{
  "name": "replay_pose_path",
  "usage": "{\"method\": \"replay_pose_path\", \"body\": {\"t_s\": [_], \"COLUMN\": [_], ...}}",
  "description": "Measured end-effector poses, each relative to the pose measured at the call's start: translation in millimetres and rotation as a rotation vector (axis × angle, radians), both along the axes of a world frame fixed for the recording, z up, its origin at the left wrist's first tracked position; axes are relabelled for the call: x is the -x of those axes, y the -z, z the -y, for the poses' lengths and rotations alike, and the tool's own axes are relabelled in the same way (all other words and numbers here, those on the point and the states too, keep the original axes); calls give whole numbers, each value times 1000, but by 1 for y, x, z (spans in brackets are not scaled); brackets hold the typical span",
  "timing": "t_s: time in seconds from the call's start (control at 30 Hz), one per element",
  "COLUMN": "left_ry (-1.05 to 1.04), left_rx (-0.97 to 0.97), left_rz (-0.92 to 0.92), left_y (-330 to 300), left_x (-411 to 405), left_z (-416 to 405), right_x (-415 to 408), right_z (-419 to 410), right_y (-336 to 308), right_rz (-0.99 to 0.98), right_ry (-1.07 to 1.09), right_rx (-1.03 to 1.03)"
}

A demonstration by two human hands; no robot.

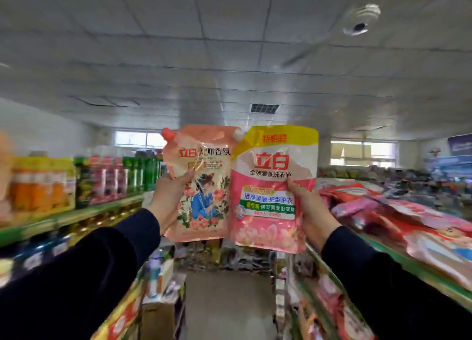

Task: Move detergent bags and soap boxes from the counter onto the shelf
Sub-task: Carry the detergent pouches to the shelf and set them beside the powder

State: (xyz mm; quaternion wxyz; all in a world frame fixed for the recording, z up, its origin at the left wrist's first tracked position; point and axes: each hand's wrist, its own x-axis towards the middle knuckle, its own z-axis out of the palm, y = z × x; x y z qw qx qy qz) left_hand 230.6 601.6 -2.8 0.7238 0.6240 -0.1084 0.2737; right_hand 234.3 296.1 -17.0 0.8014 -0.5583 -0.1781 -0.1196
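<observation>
1. A tiled ceiling (pixel 229 46) fills the upper half of what we see, with a round white fixture (pixel 361 20) up at the right and a dark vent (pixel 264 108) further back
2. We stand in a shop aisle between two green-edged shelves: the left shelf (pixel 76 215) carries blurred bottles in orange, pink and green, and the right shelf (pixel 413 268) holds a pile of red and pink bags (pixel 398 212)
3. Our two arms in dark sleeves (pixel 76 275) reach forward and up, well above the grey floor (pixel 224 304)
4. The yellow-topped pink detergent bag (pixel 270 186) is upright in the air at the centre, just right of the other bag and overlapping its edge
5. The peach detergent bag (pixel 201 184) with a floral figure and a corner spout is upright too, on the left
6. Our right hand (pixel 310 209) grips the pink bag by its right edge, thumb curled over the front
7. Our left hand (pixel 169 196) grips the peach bag by its left edge, thumb pressed on the front
</observation>
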Motion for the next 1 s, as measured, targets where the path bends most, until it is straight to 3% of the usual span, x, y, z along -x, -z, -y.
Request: {"method": "replay_pose_path", "body": {"t_s": [0.17, 0.33, 0.53, 0.7, 1.0], "left_ry": [-238, -515, -769, -979, -1100], "left_rx": [14, 40, 37, 62, 116], "left_rz": [11, 32, -9, 37, 32], "left_y": [12, 19, 15, 7, 21], "left_x": [85, 198, 307, 365, 390], "left_z": [-165, -320, -454, -528, -619], "right_x": [-6, 23, 64, 84, 69], "right_z": [-176, -353, -508, -607, -760], "right_y": [9, 16, 15, 1, 6], "right_rz": [-8, 24, 70, 116, 87], "right_ry": [-286, -435, -629, -728, -888], "right_rx": [30, 1, -11, 20, -7]}}
